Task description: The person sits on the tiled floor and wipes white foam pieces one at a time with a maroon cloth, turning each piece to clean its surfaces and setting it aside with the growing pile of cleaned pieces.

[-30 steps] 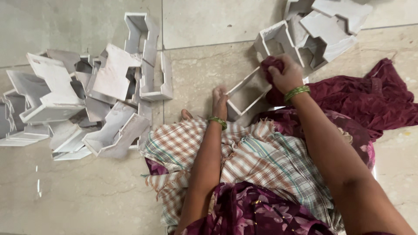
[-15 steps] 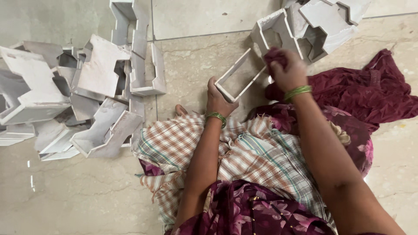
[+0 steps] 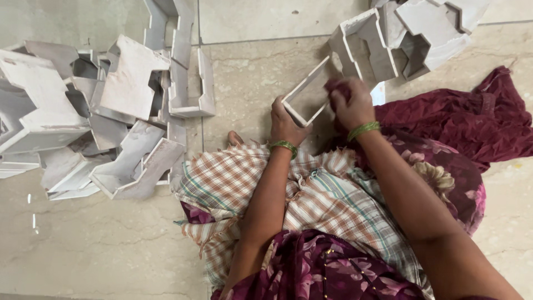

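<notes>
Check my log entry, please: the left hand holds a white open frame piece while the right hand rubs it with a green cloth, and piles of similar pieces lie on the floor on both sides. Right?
Nearly. The cloth in the right hand is maroon, not green; only the wrist bangles are green. The head view shows it. The rest stands: the left hand holds the white frame piece, and piles lie on both sides.

a: what is cut off by the frame?
b: the left pile of white pieces (image 3: 83, 116) is clipped at the left & top edges; the right pile (image 3: 411, 33) at the top.
a: and hidden?
b: the near corner of the white frame piece (image 3: 305, 91) is covered by the left hand (image 3: 286, 119). the dark cloth (image 3: 336, 86) is mostly buried in the right hand (image 3: 355, 103). the lower legs are hidden under the checked cloth (image 3: 311, 194).
</notes>
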Available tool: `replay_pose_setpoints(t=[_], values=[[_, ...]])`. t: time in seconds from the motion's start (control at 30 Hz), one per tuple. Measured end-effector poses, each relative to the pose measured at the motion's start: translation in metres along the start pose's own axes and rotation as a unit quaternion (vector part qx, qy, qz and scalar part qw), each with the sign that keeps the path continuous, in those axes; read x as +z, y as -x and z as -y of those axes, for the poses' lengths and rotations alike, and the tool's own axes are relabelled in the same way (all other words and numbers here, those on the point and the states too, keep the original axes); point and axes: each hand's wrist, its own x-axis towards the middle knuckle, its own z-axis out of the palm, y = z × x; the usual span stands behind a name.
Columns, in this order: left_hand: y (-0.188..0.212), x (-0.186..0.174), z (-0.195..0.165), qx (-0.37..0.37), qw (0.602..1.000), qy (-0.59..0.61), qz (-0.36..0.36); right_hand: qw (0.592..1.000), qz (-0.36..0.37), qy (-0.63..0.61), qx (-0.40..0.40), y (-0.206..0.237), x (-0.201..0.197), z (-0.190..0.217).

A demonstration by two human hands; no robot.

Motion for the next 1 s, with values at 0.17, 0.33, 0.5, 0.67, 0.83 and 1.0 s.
replay_pose_setpoints(t=[0.17, 0.33, 0.5, 0.67, 0.83, 1.0], values=[[0.000, 0.000, 0.000, 0.025, 1.000, 0.000, -0.013, 1.000, -0.024, 0.012, 0.014, -0.003, 0.002, -0.005], [-0.003, 0.001, 0.000, 0.021, 0.999, 0.009, -0.028, 0.996, 0.088, 0.010, 0.019, 0.012, 0.015, 0.008], [-0.002, 0.002, 0.001, 0.028, 0.999, 0.009, -0.025, 0.996, 0.043, 0.079, 0.002, 0.015, 0.016, 0.012], [-0.002, 0.002, -0.001, 0.017, 0.999, 0.010, -0.028, 0.966, 0.188, -0.108, 0.139, 0.012, 0.018, 0.009], [-0.002, 0.002, -0.001, 0.036, 0.998, 0.021, -0.036, 0.973, 0.121, -0.130, 0.148, 0.007, 0.013, 0.002], [-0.003, 0.003, 0.001, 0.019, 0.999, 0.017, -0.029, 0.998, 0.059, 0.013, -0.028, 0.010, 0.012, 0.005]])
